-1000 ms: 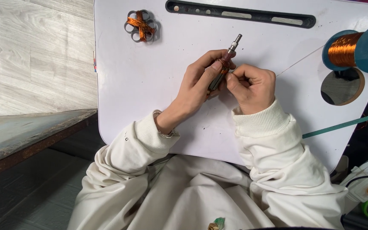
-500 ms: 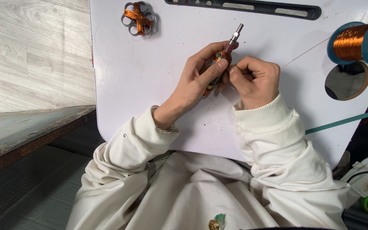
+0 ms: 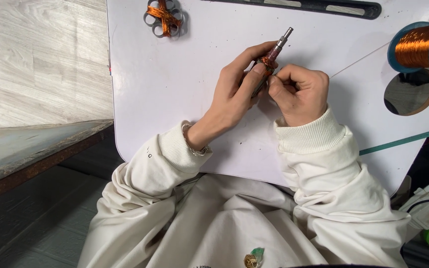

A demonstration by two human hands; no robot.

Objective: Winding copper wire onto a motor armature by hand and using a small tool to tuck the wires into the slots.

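Observation:
My left hand point(image 3: 237, 97) grips a small motor rotor point(image 3: 273, 53) with a metal shaft that sticks up and to the right. Copper wire is wound on the rotor's core. My right hand point(image 3: 299, 92) is closed beside it, its fingertips pinching at the winding, where a thin wire is too fine to make out clearly. Both hands hover over a white board point(image 3: 175, 94) on my lap.
A wound rotor core with copper wire point(image 3: 165, 18) lies at the board's top left. A blue spool of copper wire point(image 3: 418, 45) stands at the right above a round hole point(image 3: 409, 92). A dark slotted strip point(image 3: 323, 6) runs along the top edge. Cables and a green tool lie at the lower right.
The view has shifted slightly, so the board and hands sit a little lower left. Both hands keep their hold on the rotor with small finger movements.

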